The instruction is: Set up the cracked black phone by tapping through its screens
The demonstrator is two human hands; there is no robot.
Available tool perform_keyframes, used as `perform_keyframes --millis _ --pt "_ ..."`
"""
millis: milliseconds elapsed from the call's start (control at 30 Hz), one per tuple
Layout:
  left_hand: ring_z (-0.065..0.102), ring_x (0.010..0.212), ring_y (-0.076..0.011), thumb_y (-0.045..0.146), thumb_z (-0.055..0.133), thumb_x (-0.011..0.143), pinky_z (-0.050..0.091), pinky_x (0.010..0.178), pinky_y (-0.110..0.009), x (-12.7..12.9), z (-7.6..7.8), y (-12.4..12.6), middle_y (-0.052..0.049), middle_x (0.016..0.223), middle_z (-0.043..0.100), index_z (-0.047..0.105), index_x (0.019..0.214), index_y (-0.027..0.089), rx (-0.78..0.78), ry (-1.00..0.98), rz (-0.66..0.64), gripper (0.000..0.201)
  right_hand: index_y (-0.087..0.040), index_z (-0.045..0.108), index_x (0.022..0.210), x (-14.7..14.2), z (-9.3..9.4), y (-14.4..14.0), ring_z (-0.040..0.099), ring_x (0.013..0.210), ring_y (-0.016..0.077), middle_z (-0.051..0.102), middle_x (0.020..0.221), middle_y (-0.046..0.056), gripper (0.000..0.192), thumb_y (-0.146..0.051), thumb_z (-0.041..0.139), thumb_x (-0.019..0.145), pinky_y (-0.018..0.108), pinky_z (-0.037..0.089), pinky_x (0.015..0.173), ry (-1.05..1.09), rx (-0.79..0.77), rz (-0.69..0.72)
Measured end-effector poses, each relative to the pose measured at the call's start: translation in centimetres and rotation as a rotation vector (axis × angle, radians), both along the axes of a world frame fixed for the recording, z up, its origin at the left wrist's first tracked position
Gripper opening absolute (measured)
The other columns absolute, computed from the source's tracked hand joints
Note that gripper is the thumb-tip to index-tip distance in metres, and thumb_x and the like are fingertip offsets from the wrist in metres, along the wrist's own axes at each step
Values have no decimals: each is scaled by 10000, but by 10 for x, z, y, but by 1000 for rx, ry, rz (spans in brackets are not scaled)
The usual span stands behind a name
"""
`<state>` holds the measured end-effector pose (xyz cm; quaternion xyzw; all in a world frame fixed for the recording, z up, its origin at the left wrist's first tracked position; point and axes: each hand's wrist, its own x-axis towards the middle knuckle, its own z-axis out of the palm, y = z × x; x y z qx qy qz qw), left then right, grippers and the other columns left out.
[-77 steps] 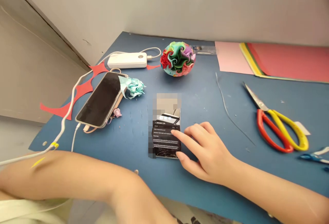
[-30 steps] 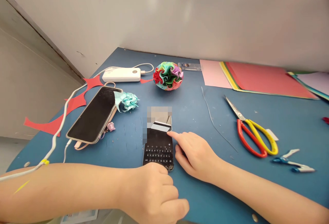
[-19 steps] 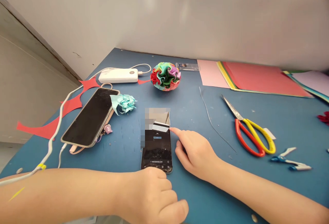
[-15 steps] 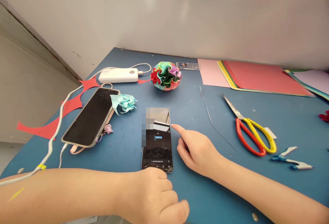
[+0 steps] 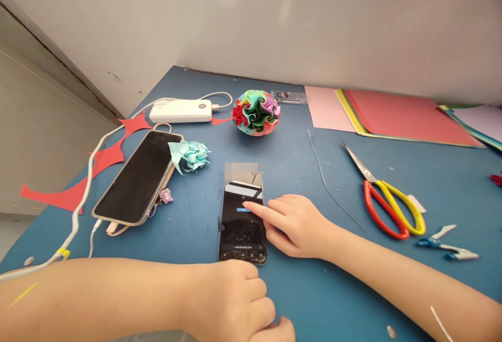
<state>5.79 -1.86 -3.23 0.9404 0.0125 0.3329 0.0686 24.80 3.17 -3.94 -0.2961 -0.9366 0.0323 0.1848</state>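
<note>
In the head view a smartphone (image 5: 243, 229) lies face up on the blue table, its dark screen lit with a web page and a small blue button. My right hand (image 5: 300, 224) reaches over its right edge, index finger stretched out with the tip at the screen by that button; the other fingers are loosely bent and hold nothing. Just below the phone's near end, my left hand (image 5: 239, 297) rests closed in a fist, with nothing showing in it. A multicoloured ball of curled paper (image 5: 257, 113) sits beyond the phone.
Left of the phone lie a second phone (image 5: 137, 182), crumpled teal paper (image 5: 191, 156), red paper scraps (image 5: 107, 158) and a white power bank (image 5: 180, 111) with its cable. On the right are scissors (image 5: 386, 195), a thin wire (image 5: 327, 182), a blue-and-white tool (image 5: 447, 243) and coloured paper sheets (image 5: 411, 117).
My right index finger has moved left from the phone's edge onto its screen. The left fist stays near the phone's near end. The camera view has shifted slightly.
</note>
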Motion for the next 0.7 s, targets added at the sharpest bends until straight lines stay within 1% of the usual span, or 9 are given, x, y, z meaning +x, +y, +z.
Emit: perform_keyframes --millis 67,133,200,233,300,433,533,633,700 --pt "156 451 -131 175 637 660 119 368 -273 -1 -1 0 39 487 256 619 750 129 1 -19 8 103 -186 462 1262 0 1 0 386 513 119 486 642 -29 394 -215 365 881 270 342 546 -19 3 18" --pt "147 469 -125 167 691 617 125 377 -271 -2 -4 -2 40 504 240 576 641 147 7 -54 7 119 -183 467 1259 1 2 1 379 522 121 478 647 -29 386 -221 366 889 272 344 557 -25 5 28" --pt "145 485 -117 207 751 572 130 386 -270 -2 -7 -4 38 519 227 451 505 169 21 -86 6 310 -167 445 1277 1 2 1 376 528 124 484 652 -27 397 -214 363 891 272 344 559 -19 1 28" --pt "143 490 -114 223 767 550 131 390 -270 -2 -9 -6 37 522 217 379 467 179 28 -98 4 399 -158 431 1287 1 1 1 372 528 126 487 652 -27 405 -210 361 892 273 343 557 -14 -2 26" --pt "145 495 -113 244 776 520 129 399 -269 -2 -11 -8 35 522 204 305 447 189 26 -112 17 479 -146 417 1295 2 1 2 367 525 128 489 649 -26 412 -200 356 891 274 338 549 -8 -9 20" --pt "167 495 -114 296 807 502 133 408 -273 -2 -10 -9 34 524 223 318 447 190 26 -98 13 503 -140 422 1287 2 1 2 376 523 127 491 645 -23 405 -193 344 893 274 345 546 -9 -19 17" --pt "181 487 -113 341 838 480 127 415 -282 -3 -8 -8 35 526 241 324 440 194 63 -89 -9 536 -135 420 1283 1 1 2 397 527 124 501 641 -22 402 -183 334 893 270 357 546 -3 -19 16" --pt "178 490 -118 406 837 506 134 420 -283 -5 -7 -6 36 530 245 348 449 193 53 -21 -34 536 -132 417 1274 2 0 1 423 534 122 524 645 -19 397 -166 333 888 267 369 547 17 -16 0" --pt "177 493 -121 428 822 523 138 427 -282 -7 -7 -6 32 540 242 310 441 196 53 22 -46 568 -115 411 1270 2 0 0 441 548 127 538 653 -13 397 -154 347 880 272 376 547 46 -8 -37"
